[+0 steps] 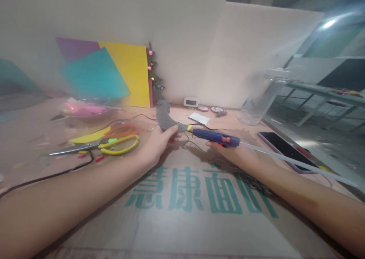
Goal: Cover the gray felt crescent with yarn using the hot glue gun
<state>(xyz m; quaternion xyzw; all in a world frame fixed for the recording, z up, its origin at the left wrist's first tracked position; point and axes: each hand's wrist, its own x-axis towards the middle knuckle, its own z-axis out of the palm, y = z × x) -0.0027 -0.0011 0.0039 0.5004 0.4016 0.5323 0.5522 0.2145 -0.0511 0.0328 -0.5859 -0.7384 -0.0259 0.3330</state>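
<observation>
My left hand (pixel 162 143) pinches a dark grey, curved, crescent-like piece (pixel 167 116) near its lower end, thumb on top. In my right hand (pixel 225 149) is a blue glue gun (pixel 212 136) with an orange part in its body. Its yellow-collared nozzle points left, at the end of the grey piece; whether the tip touches cannot be made out. From the back of the gun a long translucent glue stick (pixel 296 161) runs off to the right. Both hands are above a sheet with large green printed characters (pixel 186 190).
Yellow-handled scissors (pixel 119 145) and orange-handled scissors (pixel 122 130) lie left among scraps and a black cable (pixel 71 169). Coloured sheets (pixel 137 75) lean on the wall. A small white clock (pixel 191 101) stands behind. At right are a phone (pixel 285 150) and a clear plastic container (pixel 256 99).
</observation>
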